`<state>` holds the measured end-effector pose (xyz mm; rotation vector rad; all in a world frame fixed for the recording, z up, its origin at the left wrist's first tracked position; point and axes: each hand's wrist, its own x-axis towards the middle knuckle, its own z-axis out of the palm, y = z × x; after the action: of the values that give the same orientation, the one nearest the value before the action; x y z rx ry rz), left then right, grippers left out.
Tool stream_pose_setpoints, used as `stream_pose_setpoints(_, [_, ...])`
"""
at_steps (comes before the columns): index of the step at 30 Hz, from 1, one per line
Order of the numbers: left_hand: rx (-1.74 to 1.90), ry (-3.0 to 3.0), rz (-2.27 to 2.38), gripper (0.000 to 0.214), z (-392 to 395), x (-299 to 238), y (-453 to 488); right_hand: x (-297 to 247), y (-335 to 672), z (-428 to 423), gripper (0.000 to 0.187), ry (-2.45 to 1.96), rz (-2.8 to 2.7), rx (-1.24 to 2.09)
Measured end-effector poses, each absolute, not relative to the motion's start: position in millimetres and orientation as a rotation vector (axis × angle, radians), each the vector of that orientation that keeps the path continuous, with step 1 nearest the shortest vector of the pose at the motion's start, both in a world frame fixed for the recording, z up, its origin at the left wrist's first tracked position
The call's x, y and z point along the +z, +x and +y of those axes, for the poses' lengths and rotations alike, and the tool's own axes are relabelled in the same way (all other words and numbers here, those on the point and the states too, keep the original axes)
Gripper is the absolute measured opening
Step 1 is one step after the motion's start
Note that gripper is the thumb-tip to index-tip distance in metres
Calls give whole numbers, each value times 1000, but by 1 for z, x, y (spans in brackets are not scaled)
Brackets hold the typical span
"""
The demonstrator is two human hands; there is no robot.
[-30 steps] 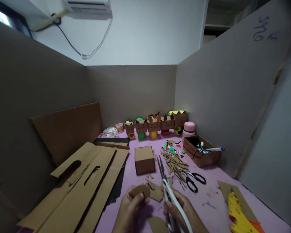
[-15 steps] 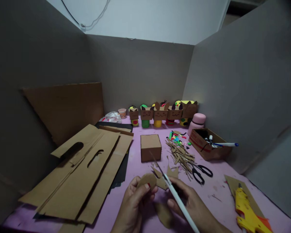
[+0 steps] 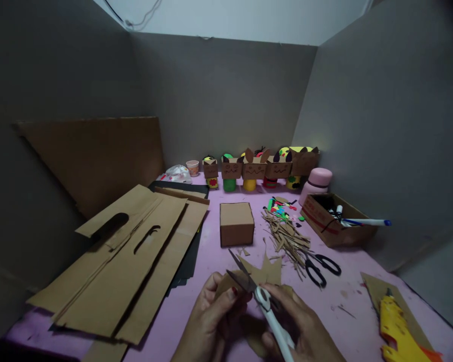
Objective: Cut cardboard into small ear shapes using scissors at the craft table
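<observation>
My left hand [image 3: 215, 314] pinches a rounded piece of brown cardboard [image 3: 223, 284] between thumb and fingers. In my right hand [image 3: 296, 317] is a pair of white-handled scissors [image 3: 266, 301], blades parted and lying at the edge of that piece. Just behind the blades a spiky cardboard scrap [image 3: 268, 271] rests on the pink table. Below my hands lies another cardboard piece [image 3: 253, 336], partly hidden. A closed cardboard box [image 3: 236, 224] stands a little farther back.
Stacked cardboard sheets [image 3: 124, 271] cover the left side. Cardboard strips [image 3: 287, 239], black-handled scissors [image 3: 320, 269], an open box of pens [image 3: 335, 221] and a yellow glue gun [image 3: 398, 322] lie to the right. Several box-headed animal figures [image 3: 254, 168] line the back, beside a pink bottle [image 3: 317, 183].
The scissors in my right hand have opened, and their blades have swung left onto the rounded cardboard. My left hand keeps its pinch. The view has tilted slightly downward.
</observation>
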<state>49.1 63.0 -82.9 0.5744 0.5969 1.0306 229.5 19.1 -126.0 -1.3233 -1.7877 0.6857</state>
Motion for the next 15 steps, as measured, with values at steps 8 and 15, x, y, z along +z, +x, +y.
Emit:
stream_pose_setpoints(8, [970,611,612,14,63,-85,50,-127,230,19,59,-1293,-1792,708])
stream_pose_setpoints(15, [963,588,619,15,60,-85,48,-123,226,18,53,-1290,-1728,723])
